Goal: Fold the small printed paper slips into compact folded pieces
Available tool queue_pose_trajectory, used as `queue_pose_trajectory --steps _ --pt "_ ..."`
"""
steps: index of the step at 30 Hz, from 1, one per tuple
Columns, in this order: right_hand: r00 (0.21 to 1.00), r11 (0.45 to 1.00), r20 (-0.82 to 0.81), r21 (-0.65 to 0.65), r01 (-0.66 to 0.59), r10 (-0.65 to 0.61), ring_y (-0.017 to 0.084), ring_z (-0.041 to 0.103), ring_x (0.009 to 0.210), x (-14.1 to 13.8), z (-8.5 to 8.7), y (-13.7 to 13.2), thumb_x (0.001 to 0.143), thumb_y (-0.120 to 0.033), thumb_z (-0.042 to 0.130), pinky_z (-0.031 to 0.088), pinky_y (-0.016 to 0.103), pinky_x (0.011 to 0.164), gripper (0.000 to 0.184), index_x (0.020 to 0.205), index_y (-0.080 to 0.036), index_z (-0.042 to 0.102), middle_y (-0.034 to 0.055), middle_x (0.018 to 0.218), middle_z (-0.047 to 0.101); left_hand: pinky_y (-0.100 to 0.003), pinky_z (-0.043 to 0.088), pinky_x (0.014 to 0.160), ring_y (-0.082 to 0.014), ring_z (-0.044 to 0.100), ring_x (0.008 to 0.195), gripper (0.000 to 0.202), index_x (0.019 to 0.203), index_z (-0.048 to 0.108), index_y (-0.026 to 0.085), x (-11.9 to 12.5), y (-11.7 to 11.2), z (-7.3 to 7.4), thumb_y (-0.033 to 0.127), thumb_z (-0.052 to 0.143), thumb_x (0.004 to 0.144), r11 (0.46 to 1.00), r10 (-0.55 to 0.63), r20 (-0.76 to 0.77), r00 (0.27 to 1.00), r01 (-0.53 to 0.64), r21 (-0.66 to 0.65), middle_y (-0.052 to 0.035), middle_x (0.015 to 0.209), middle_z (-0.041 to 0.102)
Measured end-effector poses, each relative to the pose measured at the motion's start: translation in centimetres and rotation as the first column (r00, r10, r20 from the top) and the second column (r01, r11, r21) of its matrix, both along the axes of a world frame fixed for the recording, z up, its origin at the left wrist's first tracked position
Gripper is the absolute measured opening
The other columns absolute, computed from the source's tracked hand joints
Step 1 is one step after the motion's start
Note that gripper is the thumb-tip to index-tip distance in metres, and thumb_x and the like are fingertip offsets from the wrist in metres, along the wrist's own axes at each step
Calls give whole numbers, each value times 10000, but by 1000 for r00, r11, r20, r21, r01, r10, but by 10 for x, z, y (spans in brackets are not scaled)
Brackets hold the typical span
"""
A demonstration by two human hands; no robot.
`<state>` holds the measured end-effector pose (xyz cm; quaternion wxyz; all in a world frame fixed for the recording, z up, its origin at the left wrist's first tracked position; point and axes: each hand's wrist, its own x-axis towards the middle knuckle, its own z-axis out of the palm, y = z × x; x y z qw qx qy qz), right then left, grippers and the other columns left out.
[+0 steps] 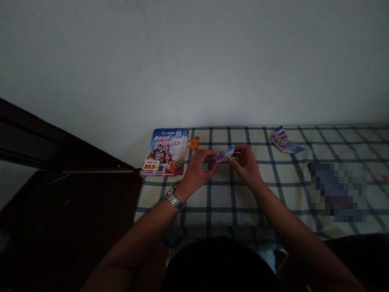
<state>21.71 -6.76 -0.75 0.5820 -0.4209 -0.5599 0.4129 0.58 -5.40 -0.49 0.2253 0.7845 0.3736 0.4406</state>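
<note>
Between my two hands is a folded printed flyer (223, 155), blue, white and red, held just above the checked cloth. My left hand (197, 166), with a metal watch (174, 198) on its wrist, pinches the flyer's left end between thumb and fingers. At the right end, the thumb and fingers of my right hand (245, 164) close on it, with pale paper edges sticking out there. A stack of flat flyers (164, 152) lies to the left, its top sheet showing a castle, people and "89.9". Off to the right rests another folded flyer piece (285, 141).
A checked cloth (219, 202) covers the surface, which meets a pale wall (194, 65) at the back. An orange bear figure (193, 143) lies beside the stack. A blurred-out item (337, 192) is at right. Dark wooden furniture (45, 142) stands at left.
</note>
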Motion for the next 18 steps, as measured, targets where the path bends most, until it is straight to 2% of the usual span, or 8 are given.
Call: queue_pose_trajectory --steps 5,10,14,18 --pt "990 999 138 10 39 -40 195 691 962 11 1 1 914 -453 751 626 374 859 374 1213 -305 581 40 1110 661 -437 535 1032 -231 613 1155 421 1283 595 248 -2 0 3 132 715 896 997 14 -87 996 -7 82 -63 1212 615" --pt "983 999 173 11 52 -53 180 682 850 13 -2 1 935 -447 728 621 339 741 263 1101 -287 600 23 998 678 -447 529 1053 -234 605 1183 425 1293 598 263 -2 1 0 145 721 904 995 14 -119 993 -2 100 -59 1227 620" --pt "990 999 137 -1 45 -44 185 677 845 12 -4 2 926 -450 738 616 337 719 253 1068 -291 602 20 992 675 -473 506 1094 -250 586 1232 436 1306 587 254 -4 3 -1 200 745 903 998 10 -40 999 -7 65 -78 1283 603" --pt "996 1000 82 -5 27 -27 191 677 885 13 -7 4 928 -437 742 611 343 739 234 1055 -296 607 23 1019 670 -464 520 1077 -239 605 1199 307 1270 585 240 -7 7 -5 290 667 978 999 50 81 995 -49 -16 -89 1247 613"
